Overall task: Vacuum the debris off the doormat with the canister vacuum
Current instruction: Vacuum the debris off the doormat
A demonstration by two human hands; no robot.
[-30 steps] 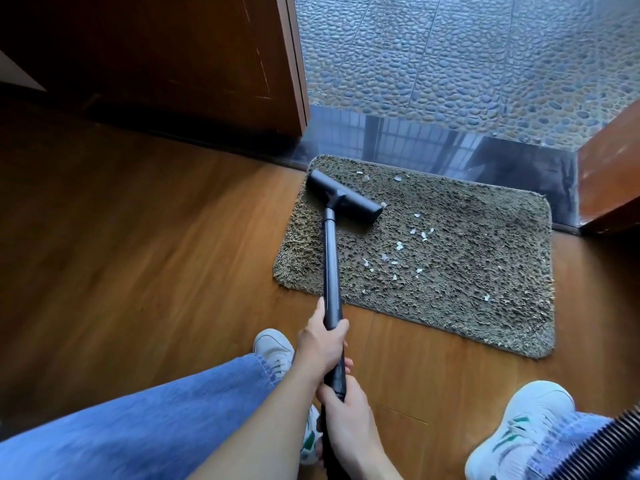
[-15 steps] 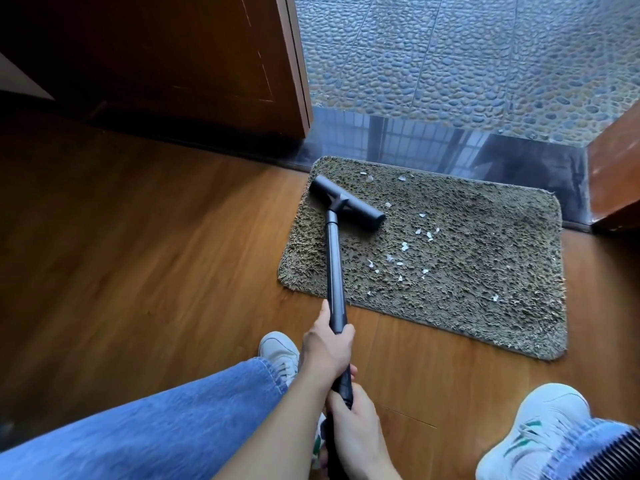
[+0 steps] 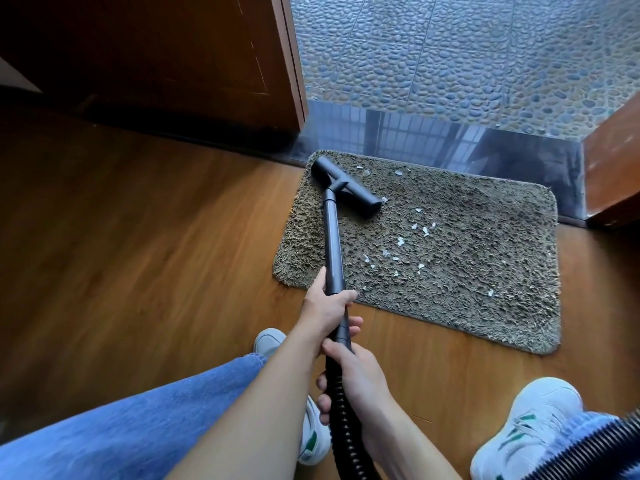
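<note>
**Entry: nozzle on far-left corner of mat, debris to its right**

The shaggy grey-brown rectangular doormat (image 3: 450, 258) lies on the brown wood-plank floor (image 3: 138, 254), its far edge against a dark glossy threshold strip (image 3: 433, 140). Beyond the strip: blue-grey pebble paving (image 3: 450, 57).

The black T-shaped vacuum floor nozzle (image 3: 346, 190) rests on the mat's far-left corner, set at a diagonal. The dark rigid wand tube (image 3: 333, 244) runs from it back toward the person.

The left hand (image 3: 327, 310) is wrapped around the lower end of the wand, thumb lying along the tube. The right hand (image 3: 356, 375) is closed around the black ribbed hose (image 3: 343, 420) just below the wand joint. Both grips are firm and full (fingers curled right round).

Small white scraps of debris (image 3: 401, 242) are scattered over the middle of the mat, right of the wand; a few sit near the far edge just beyond the nozzle, and one lone piece lies toward the right side.

White sneakers with green stripes (image 3: 533, 431) and blue jeans (image 3: 138, 427) show at the bottom. A second stretch of ribbed hose crosses the bottom-right corner.
</note>
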